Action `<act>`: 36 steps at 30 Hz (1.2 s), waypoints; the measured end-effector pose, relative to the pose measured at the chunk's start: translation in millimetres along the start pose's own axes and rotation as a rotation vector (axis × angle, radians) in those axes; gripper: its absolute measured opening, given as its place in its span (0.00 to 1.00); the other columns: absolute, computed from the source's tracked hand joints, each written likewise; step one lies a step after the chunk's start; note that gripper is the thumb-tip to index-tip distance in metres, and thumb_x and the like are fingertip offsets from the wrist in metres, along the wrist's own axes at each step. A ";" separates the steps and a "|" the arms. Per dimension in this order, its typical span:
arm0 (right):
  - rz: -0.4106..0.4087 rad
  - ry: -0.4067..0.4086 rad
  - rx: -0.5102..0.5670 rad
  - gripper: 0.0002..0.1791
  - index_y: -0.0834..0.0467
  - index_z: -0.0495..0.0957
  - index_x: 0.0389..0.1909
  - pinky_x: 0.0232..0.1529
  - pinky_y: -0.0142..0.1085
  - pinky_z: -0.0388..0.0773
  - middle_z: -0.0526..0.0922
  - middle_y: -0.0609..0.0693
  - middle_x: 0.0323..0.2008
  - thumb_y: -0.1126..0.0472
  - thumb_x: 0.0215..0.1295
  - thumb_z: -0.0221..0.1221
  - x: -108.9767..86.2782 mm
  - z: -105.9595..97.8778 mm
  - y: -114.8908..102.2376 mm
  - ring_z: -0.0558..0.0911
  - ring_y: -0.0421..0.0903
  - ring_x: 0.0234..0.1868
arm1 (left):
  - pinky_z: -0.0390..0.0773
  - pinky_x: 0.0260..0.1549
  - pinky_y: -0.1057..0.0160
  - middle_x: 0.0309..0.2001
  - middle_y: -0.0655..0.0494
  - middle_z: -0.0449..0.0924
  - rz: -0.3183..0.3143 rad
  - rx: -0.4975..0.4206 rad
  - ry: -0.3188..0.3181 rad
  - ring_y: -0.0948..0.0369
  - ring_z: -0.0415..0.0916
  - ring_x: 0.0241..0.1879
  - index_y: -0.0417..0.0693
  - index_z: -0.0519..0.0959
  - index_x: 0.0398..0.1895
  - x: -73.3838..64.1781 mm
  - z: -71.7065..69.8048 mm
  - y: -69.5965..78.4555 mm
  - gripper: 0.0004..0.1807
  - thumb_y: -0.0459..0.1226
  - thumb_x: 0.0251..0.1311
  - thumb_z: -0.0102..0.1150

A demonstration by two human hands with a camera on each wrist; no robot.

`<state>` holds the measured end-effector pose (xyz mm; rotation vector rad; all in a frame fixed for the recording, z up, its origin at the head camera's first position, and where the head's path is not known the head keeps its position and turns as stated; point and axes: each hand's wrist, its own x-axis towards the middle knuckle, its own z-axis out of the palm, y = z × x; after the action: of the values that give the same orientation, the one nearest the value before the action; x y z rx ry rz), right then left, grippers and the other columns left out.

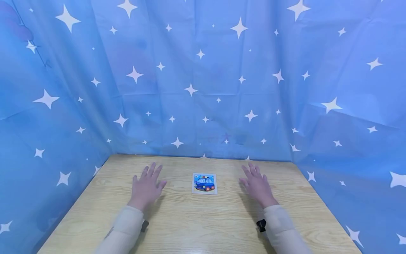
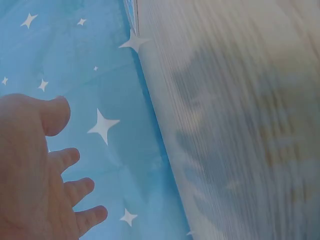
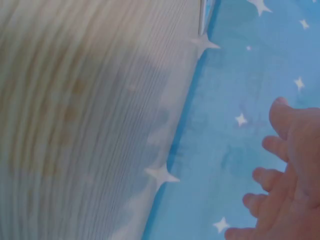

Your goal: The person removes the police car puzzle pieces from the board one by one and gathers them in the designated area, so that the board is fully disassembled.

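A small square picture board (image 1: 204,183) with a white border lies flat near the middle of the table, printed with a blue cartoon police car. My left hand (image 1: 147,188) is held over the table to its left, fingers spread and holding nothing. To the right of the board is my right hand (image 1: 257,186), also with spread fingers and nothing in it. Neither hand touches the board. The wrist views show the thumb and fingers of the left hand (image 2: 45,165) and right hand (image 3: 285,170) extended. Only a thin edge of the board (image 2: 132,16) shows in the left wrist view.
The light wooden table (image 1: 177,225) ends at the back and sides against a blue curtain (image 1: 219,70) with white stars. A dark wrist device (image 1: 261,225) sits under the right sleeve, and another (image 1: 144,226) under the left.
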<state>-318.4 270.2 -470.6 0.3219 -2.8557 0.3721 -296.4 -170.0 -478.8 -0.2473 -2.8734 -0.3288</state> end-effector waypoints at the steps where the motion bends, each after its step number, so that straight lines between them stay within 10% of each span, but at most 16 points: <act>1: -0.001 -0.002 0.004 0.34 0.58 0.58 0.79 0.66 0.73 0.47 0.52 0.66 0.78 0.48 0.79 0.51 0.9 0.5 -2.2 0.47 0.69 0.77 | 0.50 0.63 0.23 0.81 0.46 0.46 0.004 0.001 -0.002 0.39 0.48 0.77 0.54 0.54 0.82 0.5 0.3 1.6 0.38 0.60 0.76 0.41; 36: -0.057 -0.191 0.237 0.33 0.59 0.59 0.78 0.70 0.66 0.53 0.53 0.61 0.79 0.49 0.80 0.50 25.1 33.7 -49.3 0.54 0.66 0.77 | 0.59 0.64 0.29 0.77 0.46 0.59 0.066 -0.056 -0.110 0.42 0.57 0.75 0.56 0.63 0.78 28.4 36.2 60.6 0.30 0.51 0.76 0.49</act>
<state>-337.1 209.7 -484.5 0.5069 -2.9816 0.7060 -319.8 -99.1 -493.7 -0.3812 -2.9581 -0.3961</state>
